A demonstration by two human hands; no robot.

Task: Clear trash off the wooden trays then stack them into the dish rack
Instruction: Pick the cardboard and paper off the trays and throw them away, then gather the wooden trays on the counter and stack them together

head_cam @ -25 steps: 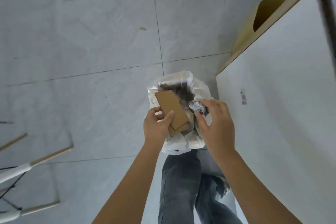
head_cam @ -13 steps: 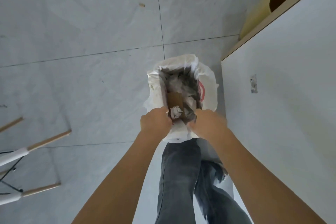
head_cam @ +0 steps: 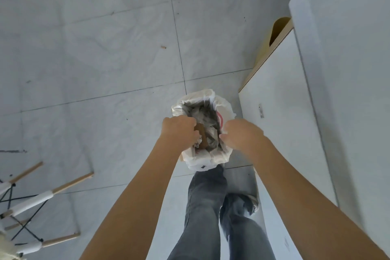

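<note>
Both hands over the lined bin (head_cam: pixel 226 112). Left hand (head_cam: pixel 179 131) curled; whether it grips the cardboard scrap (head_cam: pixel 201 133) under its fingers cannot be told. Right hand (head_cam: pixel 242 135) curled, apparently empty. Trash lies between them; trays and rack not visible. Risk: the cardboard, standing high, could tip out onto the floor.

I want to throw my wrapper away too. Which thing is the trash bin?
Find the tall white cabinet on the right. On the floor beside it stands the trash bin, under both hands. Only it wears a crinkly white plastic bag and holds crumpled paper.
</note>
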